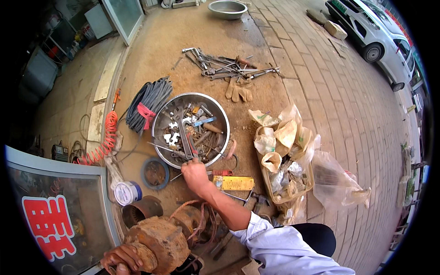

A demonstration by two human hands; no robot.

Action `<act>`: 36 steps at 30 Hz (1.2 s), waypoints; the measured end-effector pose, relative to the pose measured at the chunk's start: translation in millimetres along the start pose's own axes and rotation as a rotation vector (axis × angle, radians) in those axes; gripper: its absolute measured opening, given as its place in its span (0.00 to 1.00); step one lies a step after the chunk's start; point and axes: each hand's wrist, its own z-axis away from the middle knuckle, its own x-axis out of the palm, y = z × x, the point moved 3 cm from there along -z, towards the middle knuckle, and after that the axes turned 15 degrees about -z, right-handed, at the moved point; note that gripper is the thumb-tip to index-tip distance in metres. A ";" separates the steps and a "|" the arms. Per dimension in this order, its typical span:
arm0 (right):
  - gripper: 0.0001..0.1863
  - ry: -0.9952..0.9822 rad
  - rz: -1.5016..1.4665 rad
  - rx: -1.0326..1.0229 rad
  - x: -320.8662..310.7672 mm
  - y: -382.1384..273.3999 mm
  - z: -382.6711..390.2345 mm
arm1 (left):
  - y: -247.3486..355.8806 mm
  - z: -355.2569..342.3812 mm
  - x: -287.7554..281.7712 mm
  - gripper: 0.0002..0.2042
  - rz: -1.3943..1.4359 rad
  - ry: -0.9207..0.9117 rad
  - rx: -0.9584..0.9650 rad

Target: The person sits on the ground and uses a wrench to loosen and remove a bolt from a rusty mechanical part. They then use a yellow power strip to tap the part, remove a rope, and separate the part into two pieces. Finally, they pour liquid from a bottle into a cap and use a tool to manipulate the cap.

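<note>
My right hand (195, 175) reaches to the near rim of a round metal bowl (222, 109) full of tools and metal parts. Its fingers are closed on the handle end of a large adjustable wrench (184, 137), whose jaw lies over the heap in the bowl. At the lower left, my left hand (123, 258) curls round the end of a rusty, roughly cylindrical machine part (158, 243). A frayed rope (199, 220) is looped by this part. A rusty open cylinder (142, 210) stands just beyond it.
A yellow case (233, 183) lies right of my forearm, near a basket (293, 197) of plastic bags. Black hose (149, 103), an orange coiled air line (107, 133) and a white tub (127, 192) are leftward. Farther off lie several wrenches (224, 66) and a work glove (239, 89).
</note>
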 end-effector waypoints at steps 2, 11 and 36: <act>0.05 0.040 0.006 -0.003 0.3 0.9 -1.1 | -15.7 4.8 -7.3 0.17 0.052 0.091 0.014; 0.03 0.039 -0.189 -0.005 10.3 22.9 2.0 | -17.6 -1.2 -10.9 0.19 -0.050 -0.005 0.011; 0.15 0.147 -0.536 0.358 -38.9 121.1 -75.7 | -10.1 -15.4 9.4 0.18 0.135 0.085 0.046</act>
